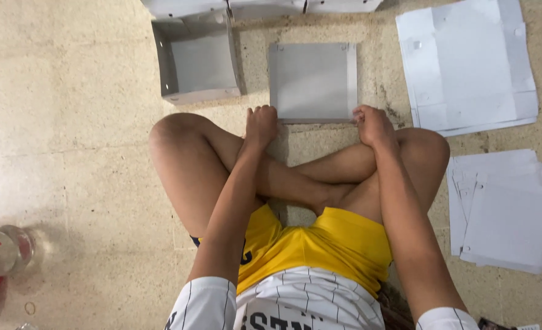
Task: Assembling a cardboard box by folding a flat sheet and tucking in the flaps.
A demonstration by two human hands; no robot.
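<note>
- A grey card (310, 79) lay flat on the floor (69, 122), straight ahead of the crossed legs, its near edge running left to right, squarish with no clear long axis.
- Both hands sat equally near that edge.
- The left hand (260, 125) curled shut on the near left corner.
- The right hand (373, 124) pinched the near right corner.

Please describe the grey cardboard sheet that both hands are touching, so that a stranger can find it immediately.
On the floor, before the crossed legs, lies a square grey sheet. The left hand and right hand press its near corners. Unlike the open box beside it, it lies flat.
</note>
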